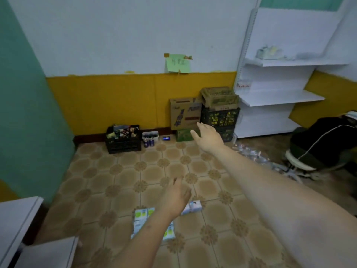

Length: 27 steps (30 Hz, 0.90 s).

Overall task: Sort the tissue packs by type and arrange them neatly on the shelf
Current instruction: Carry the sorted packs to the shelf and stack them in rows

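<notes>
Head view | left hand (174, 200) spread, empty, over tissue packs (142, 217) on floor, well short of white shelf (280, 98) | right hand (209, 137) spread, empty, reaching toward shelf | advice: gather same-type packs squarely, both hands.

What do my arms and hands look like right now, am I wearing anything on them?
Both arms are bare as far as the view shows: no sleeves, gloves, watch, bands or rings are visible. The left hand and right hand are slightly blurred, so small details such as thin rings cannot be ruled out.
</notes>
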Available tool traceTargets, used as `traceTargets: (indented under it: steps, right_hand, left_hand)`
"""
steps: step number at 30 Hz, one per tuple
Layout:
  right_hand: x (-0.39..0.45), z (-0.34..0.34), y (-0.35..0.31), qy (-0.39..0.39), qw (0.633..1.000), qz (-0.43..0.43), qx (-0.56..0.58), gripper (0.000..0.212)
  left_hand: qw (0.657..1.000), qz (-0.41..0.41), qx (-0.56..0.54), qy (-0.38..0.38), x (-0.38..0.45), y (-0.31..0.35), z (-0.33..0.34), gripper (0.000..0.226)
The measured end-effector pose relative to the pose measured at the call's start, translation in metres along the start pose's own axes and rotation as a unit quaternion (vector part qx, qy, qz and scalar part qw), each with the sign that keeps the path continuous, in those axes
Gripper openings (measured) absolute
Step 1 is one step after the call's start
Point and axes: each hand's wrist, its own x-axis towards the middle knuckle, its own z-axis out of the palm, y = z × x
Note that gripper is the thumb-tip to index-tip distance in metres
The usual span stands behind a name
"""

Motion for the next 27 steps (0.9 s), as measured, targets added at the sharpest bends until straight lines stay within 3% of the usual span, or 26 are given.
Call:
traceTargets:
  steps: [6, 11, 19, 27]
  right_hand:
    - [0.046, 0.022, 0.134, -0.032, 0.997, 0.058, 0.028, 0.068]
    - [0.088, 0.059, 0.201, -0.07, 0.994, 0.081, 0.032, 0.066]
    - [0.169, 0.14, 0.22, -0.16, 0.981, 0.109, 0.018, 0.07]
    - [0.243, 0.234, 0.237, -0.251, 0.962, 0.106, -0.017, 0.073]
  left_hand:
    - [0.997, -0.015, 0.025, -0.068, 0.082, 0.051, 0.086, 0.058]
    - [0.993, -0.066, 0.019, -0.092, 0.134, 0.06, 0.136, 0.058]
    - [0.984, -0.109, 0.052, -0.132, 0.223, 0.009, 0.16, 0.059]
    - [0.958, -0.166, 0.062, -0.223, 0.328, -0.074, 0.177, 0.061]
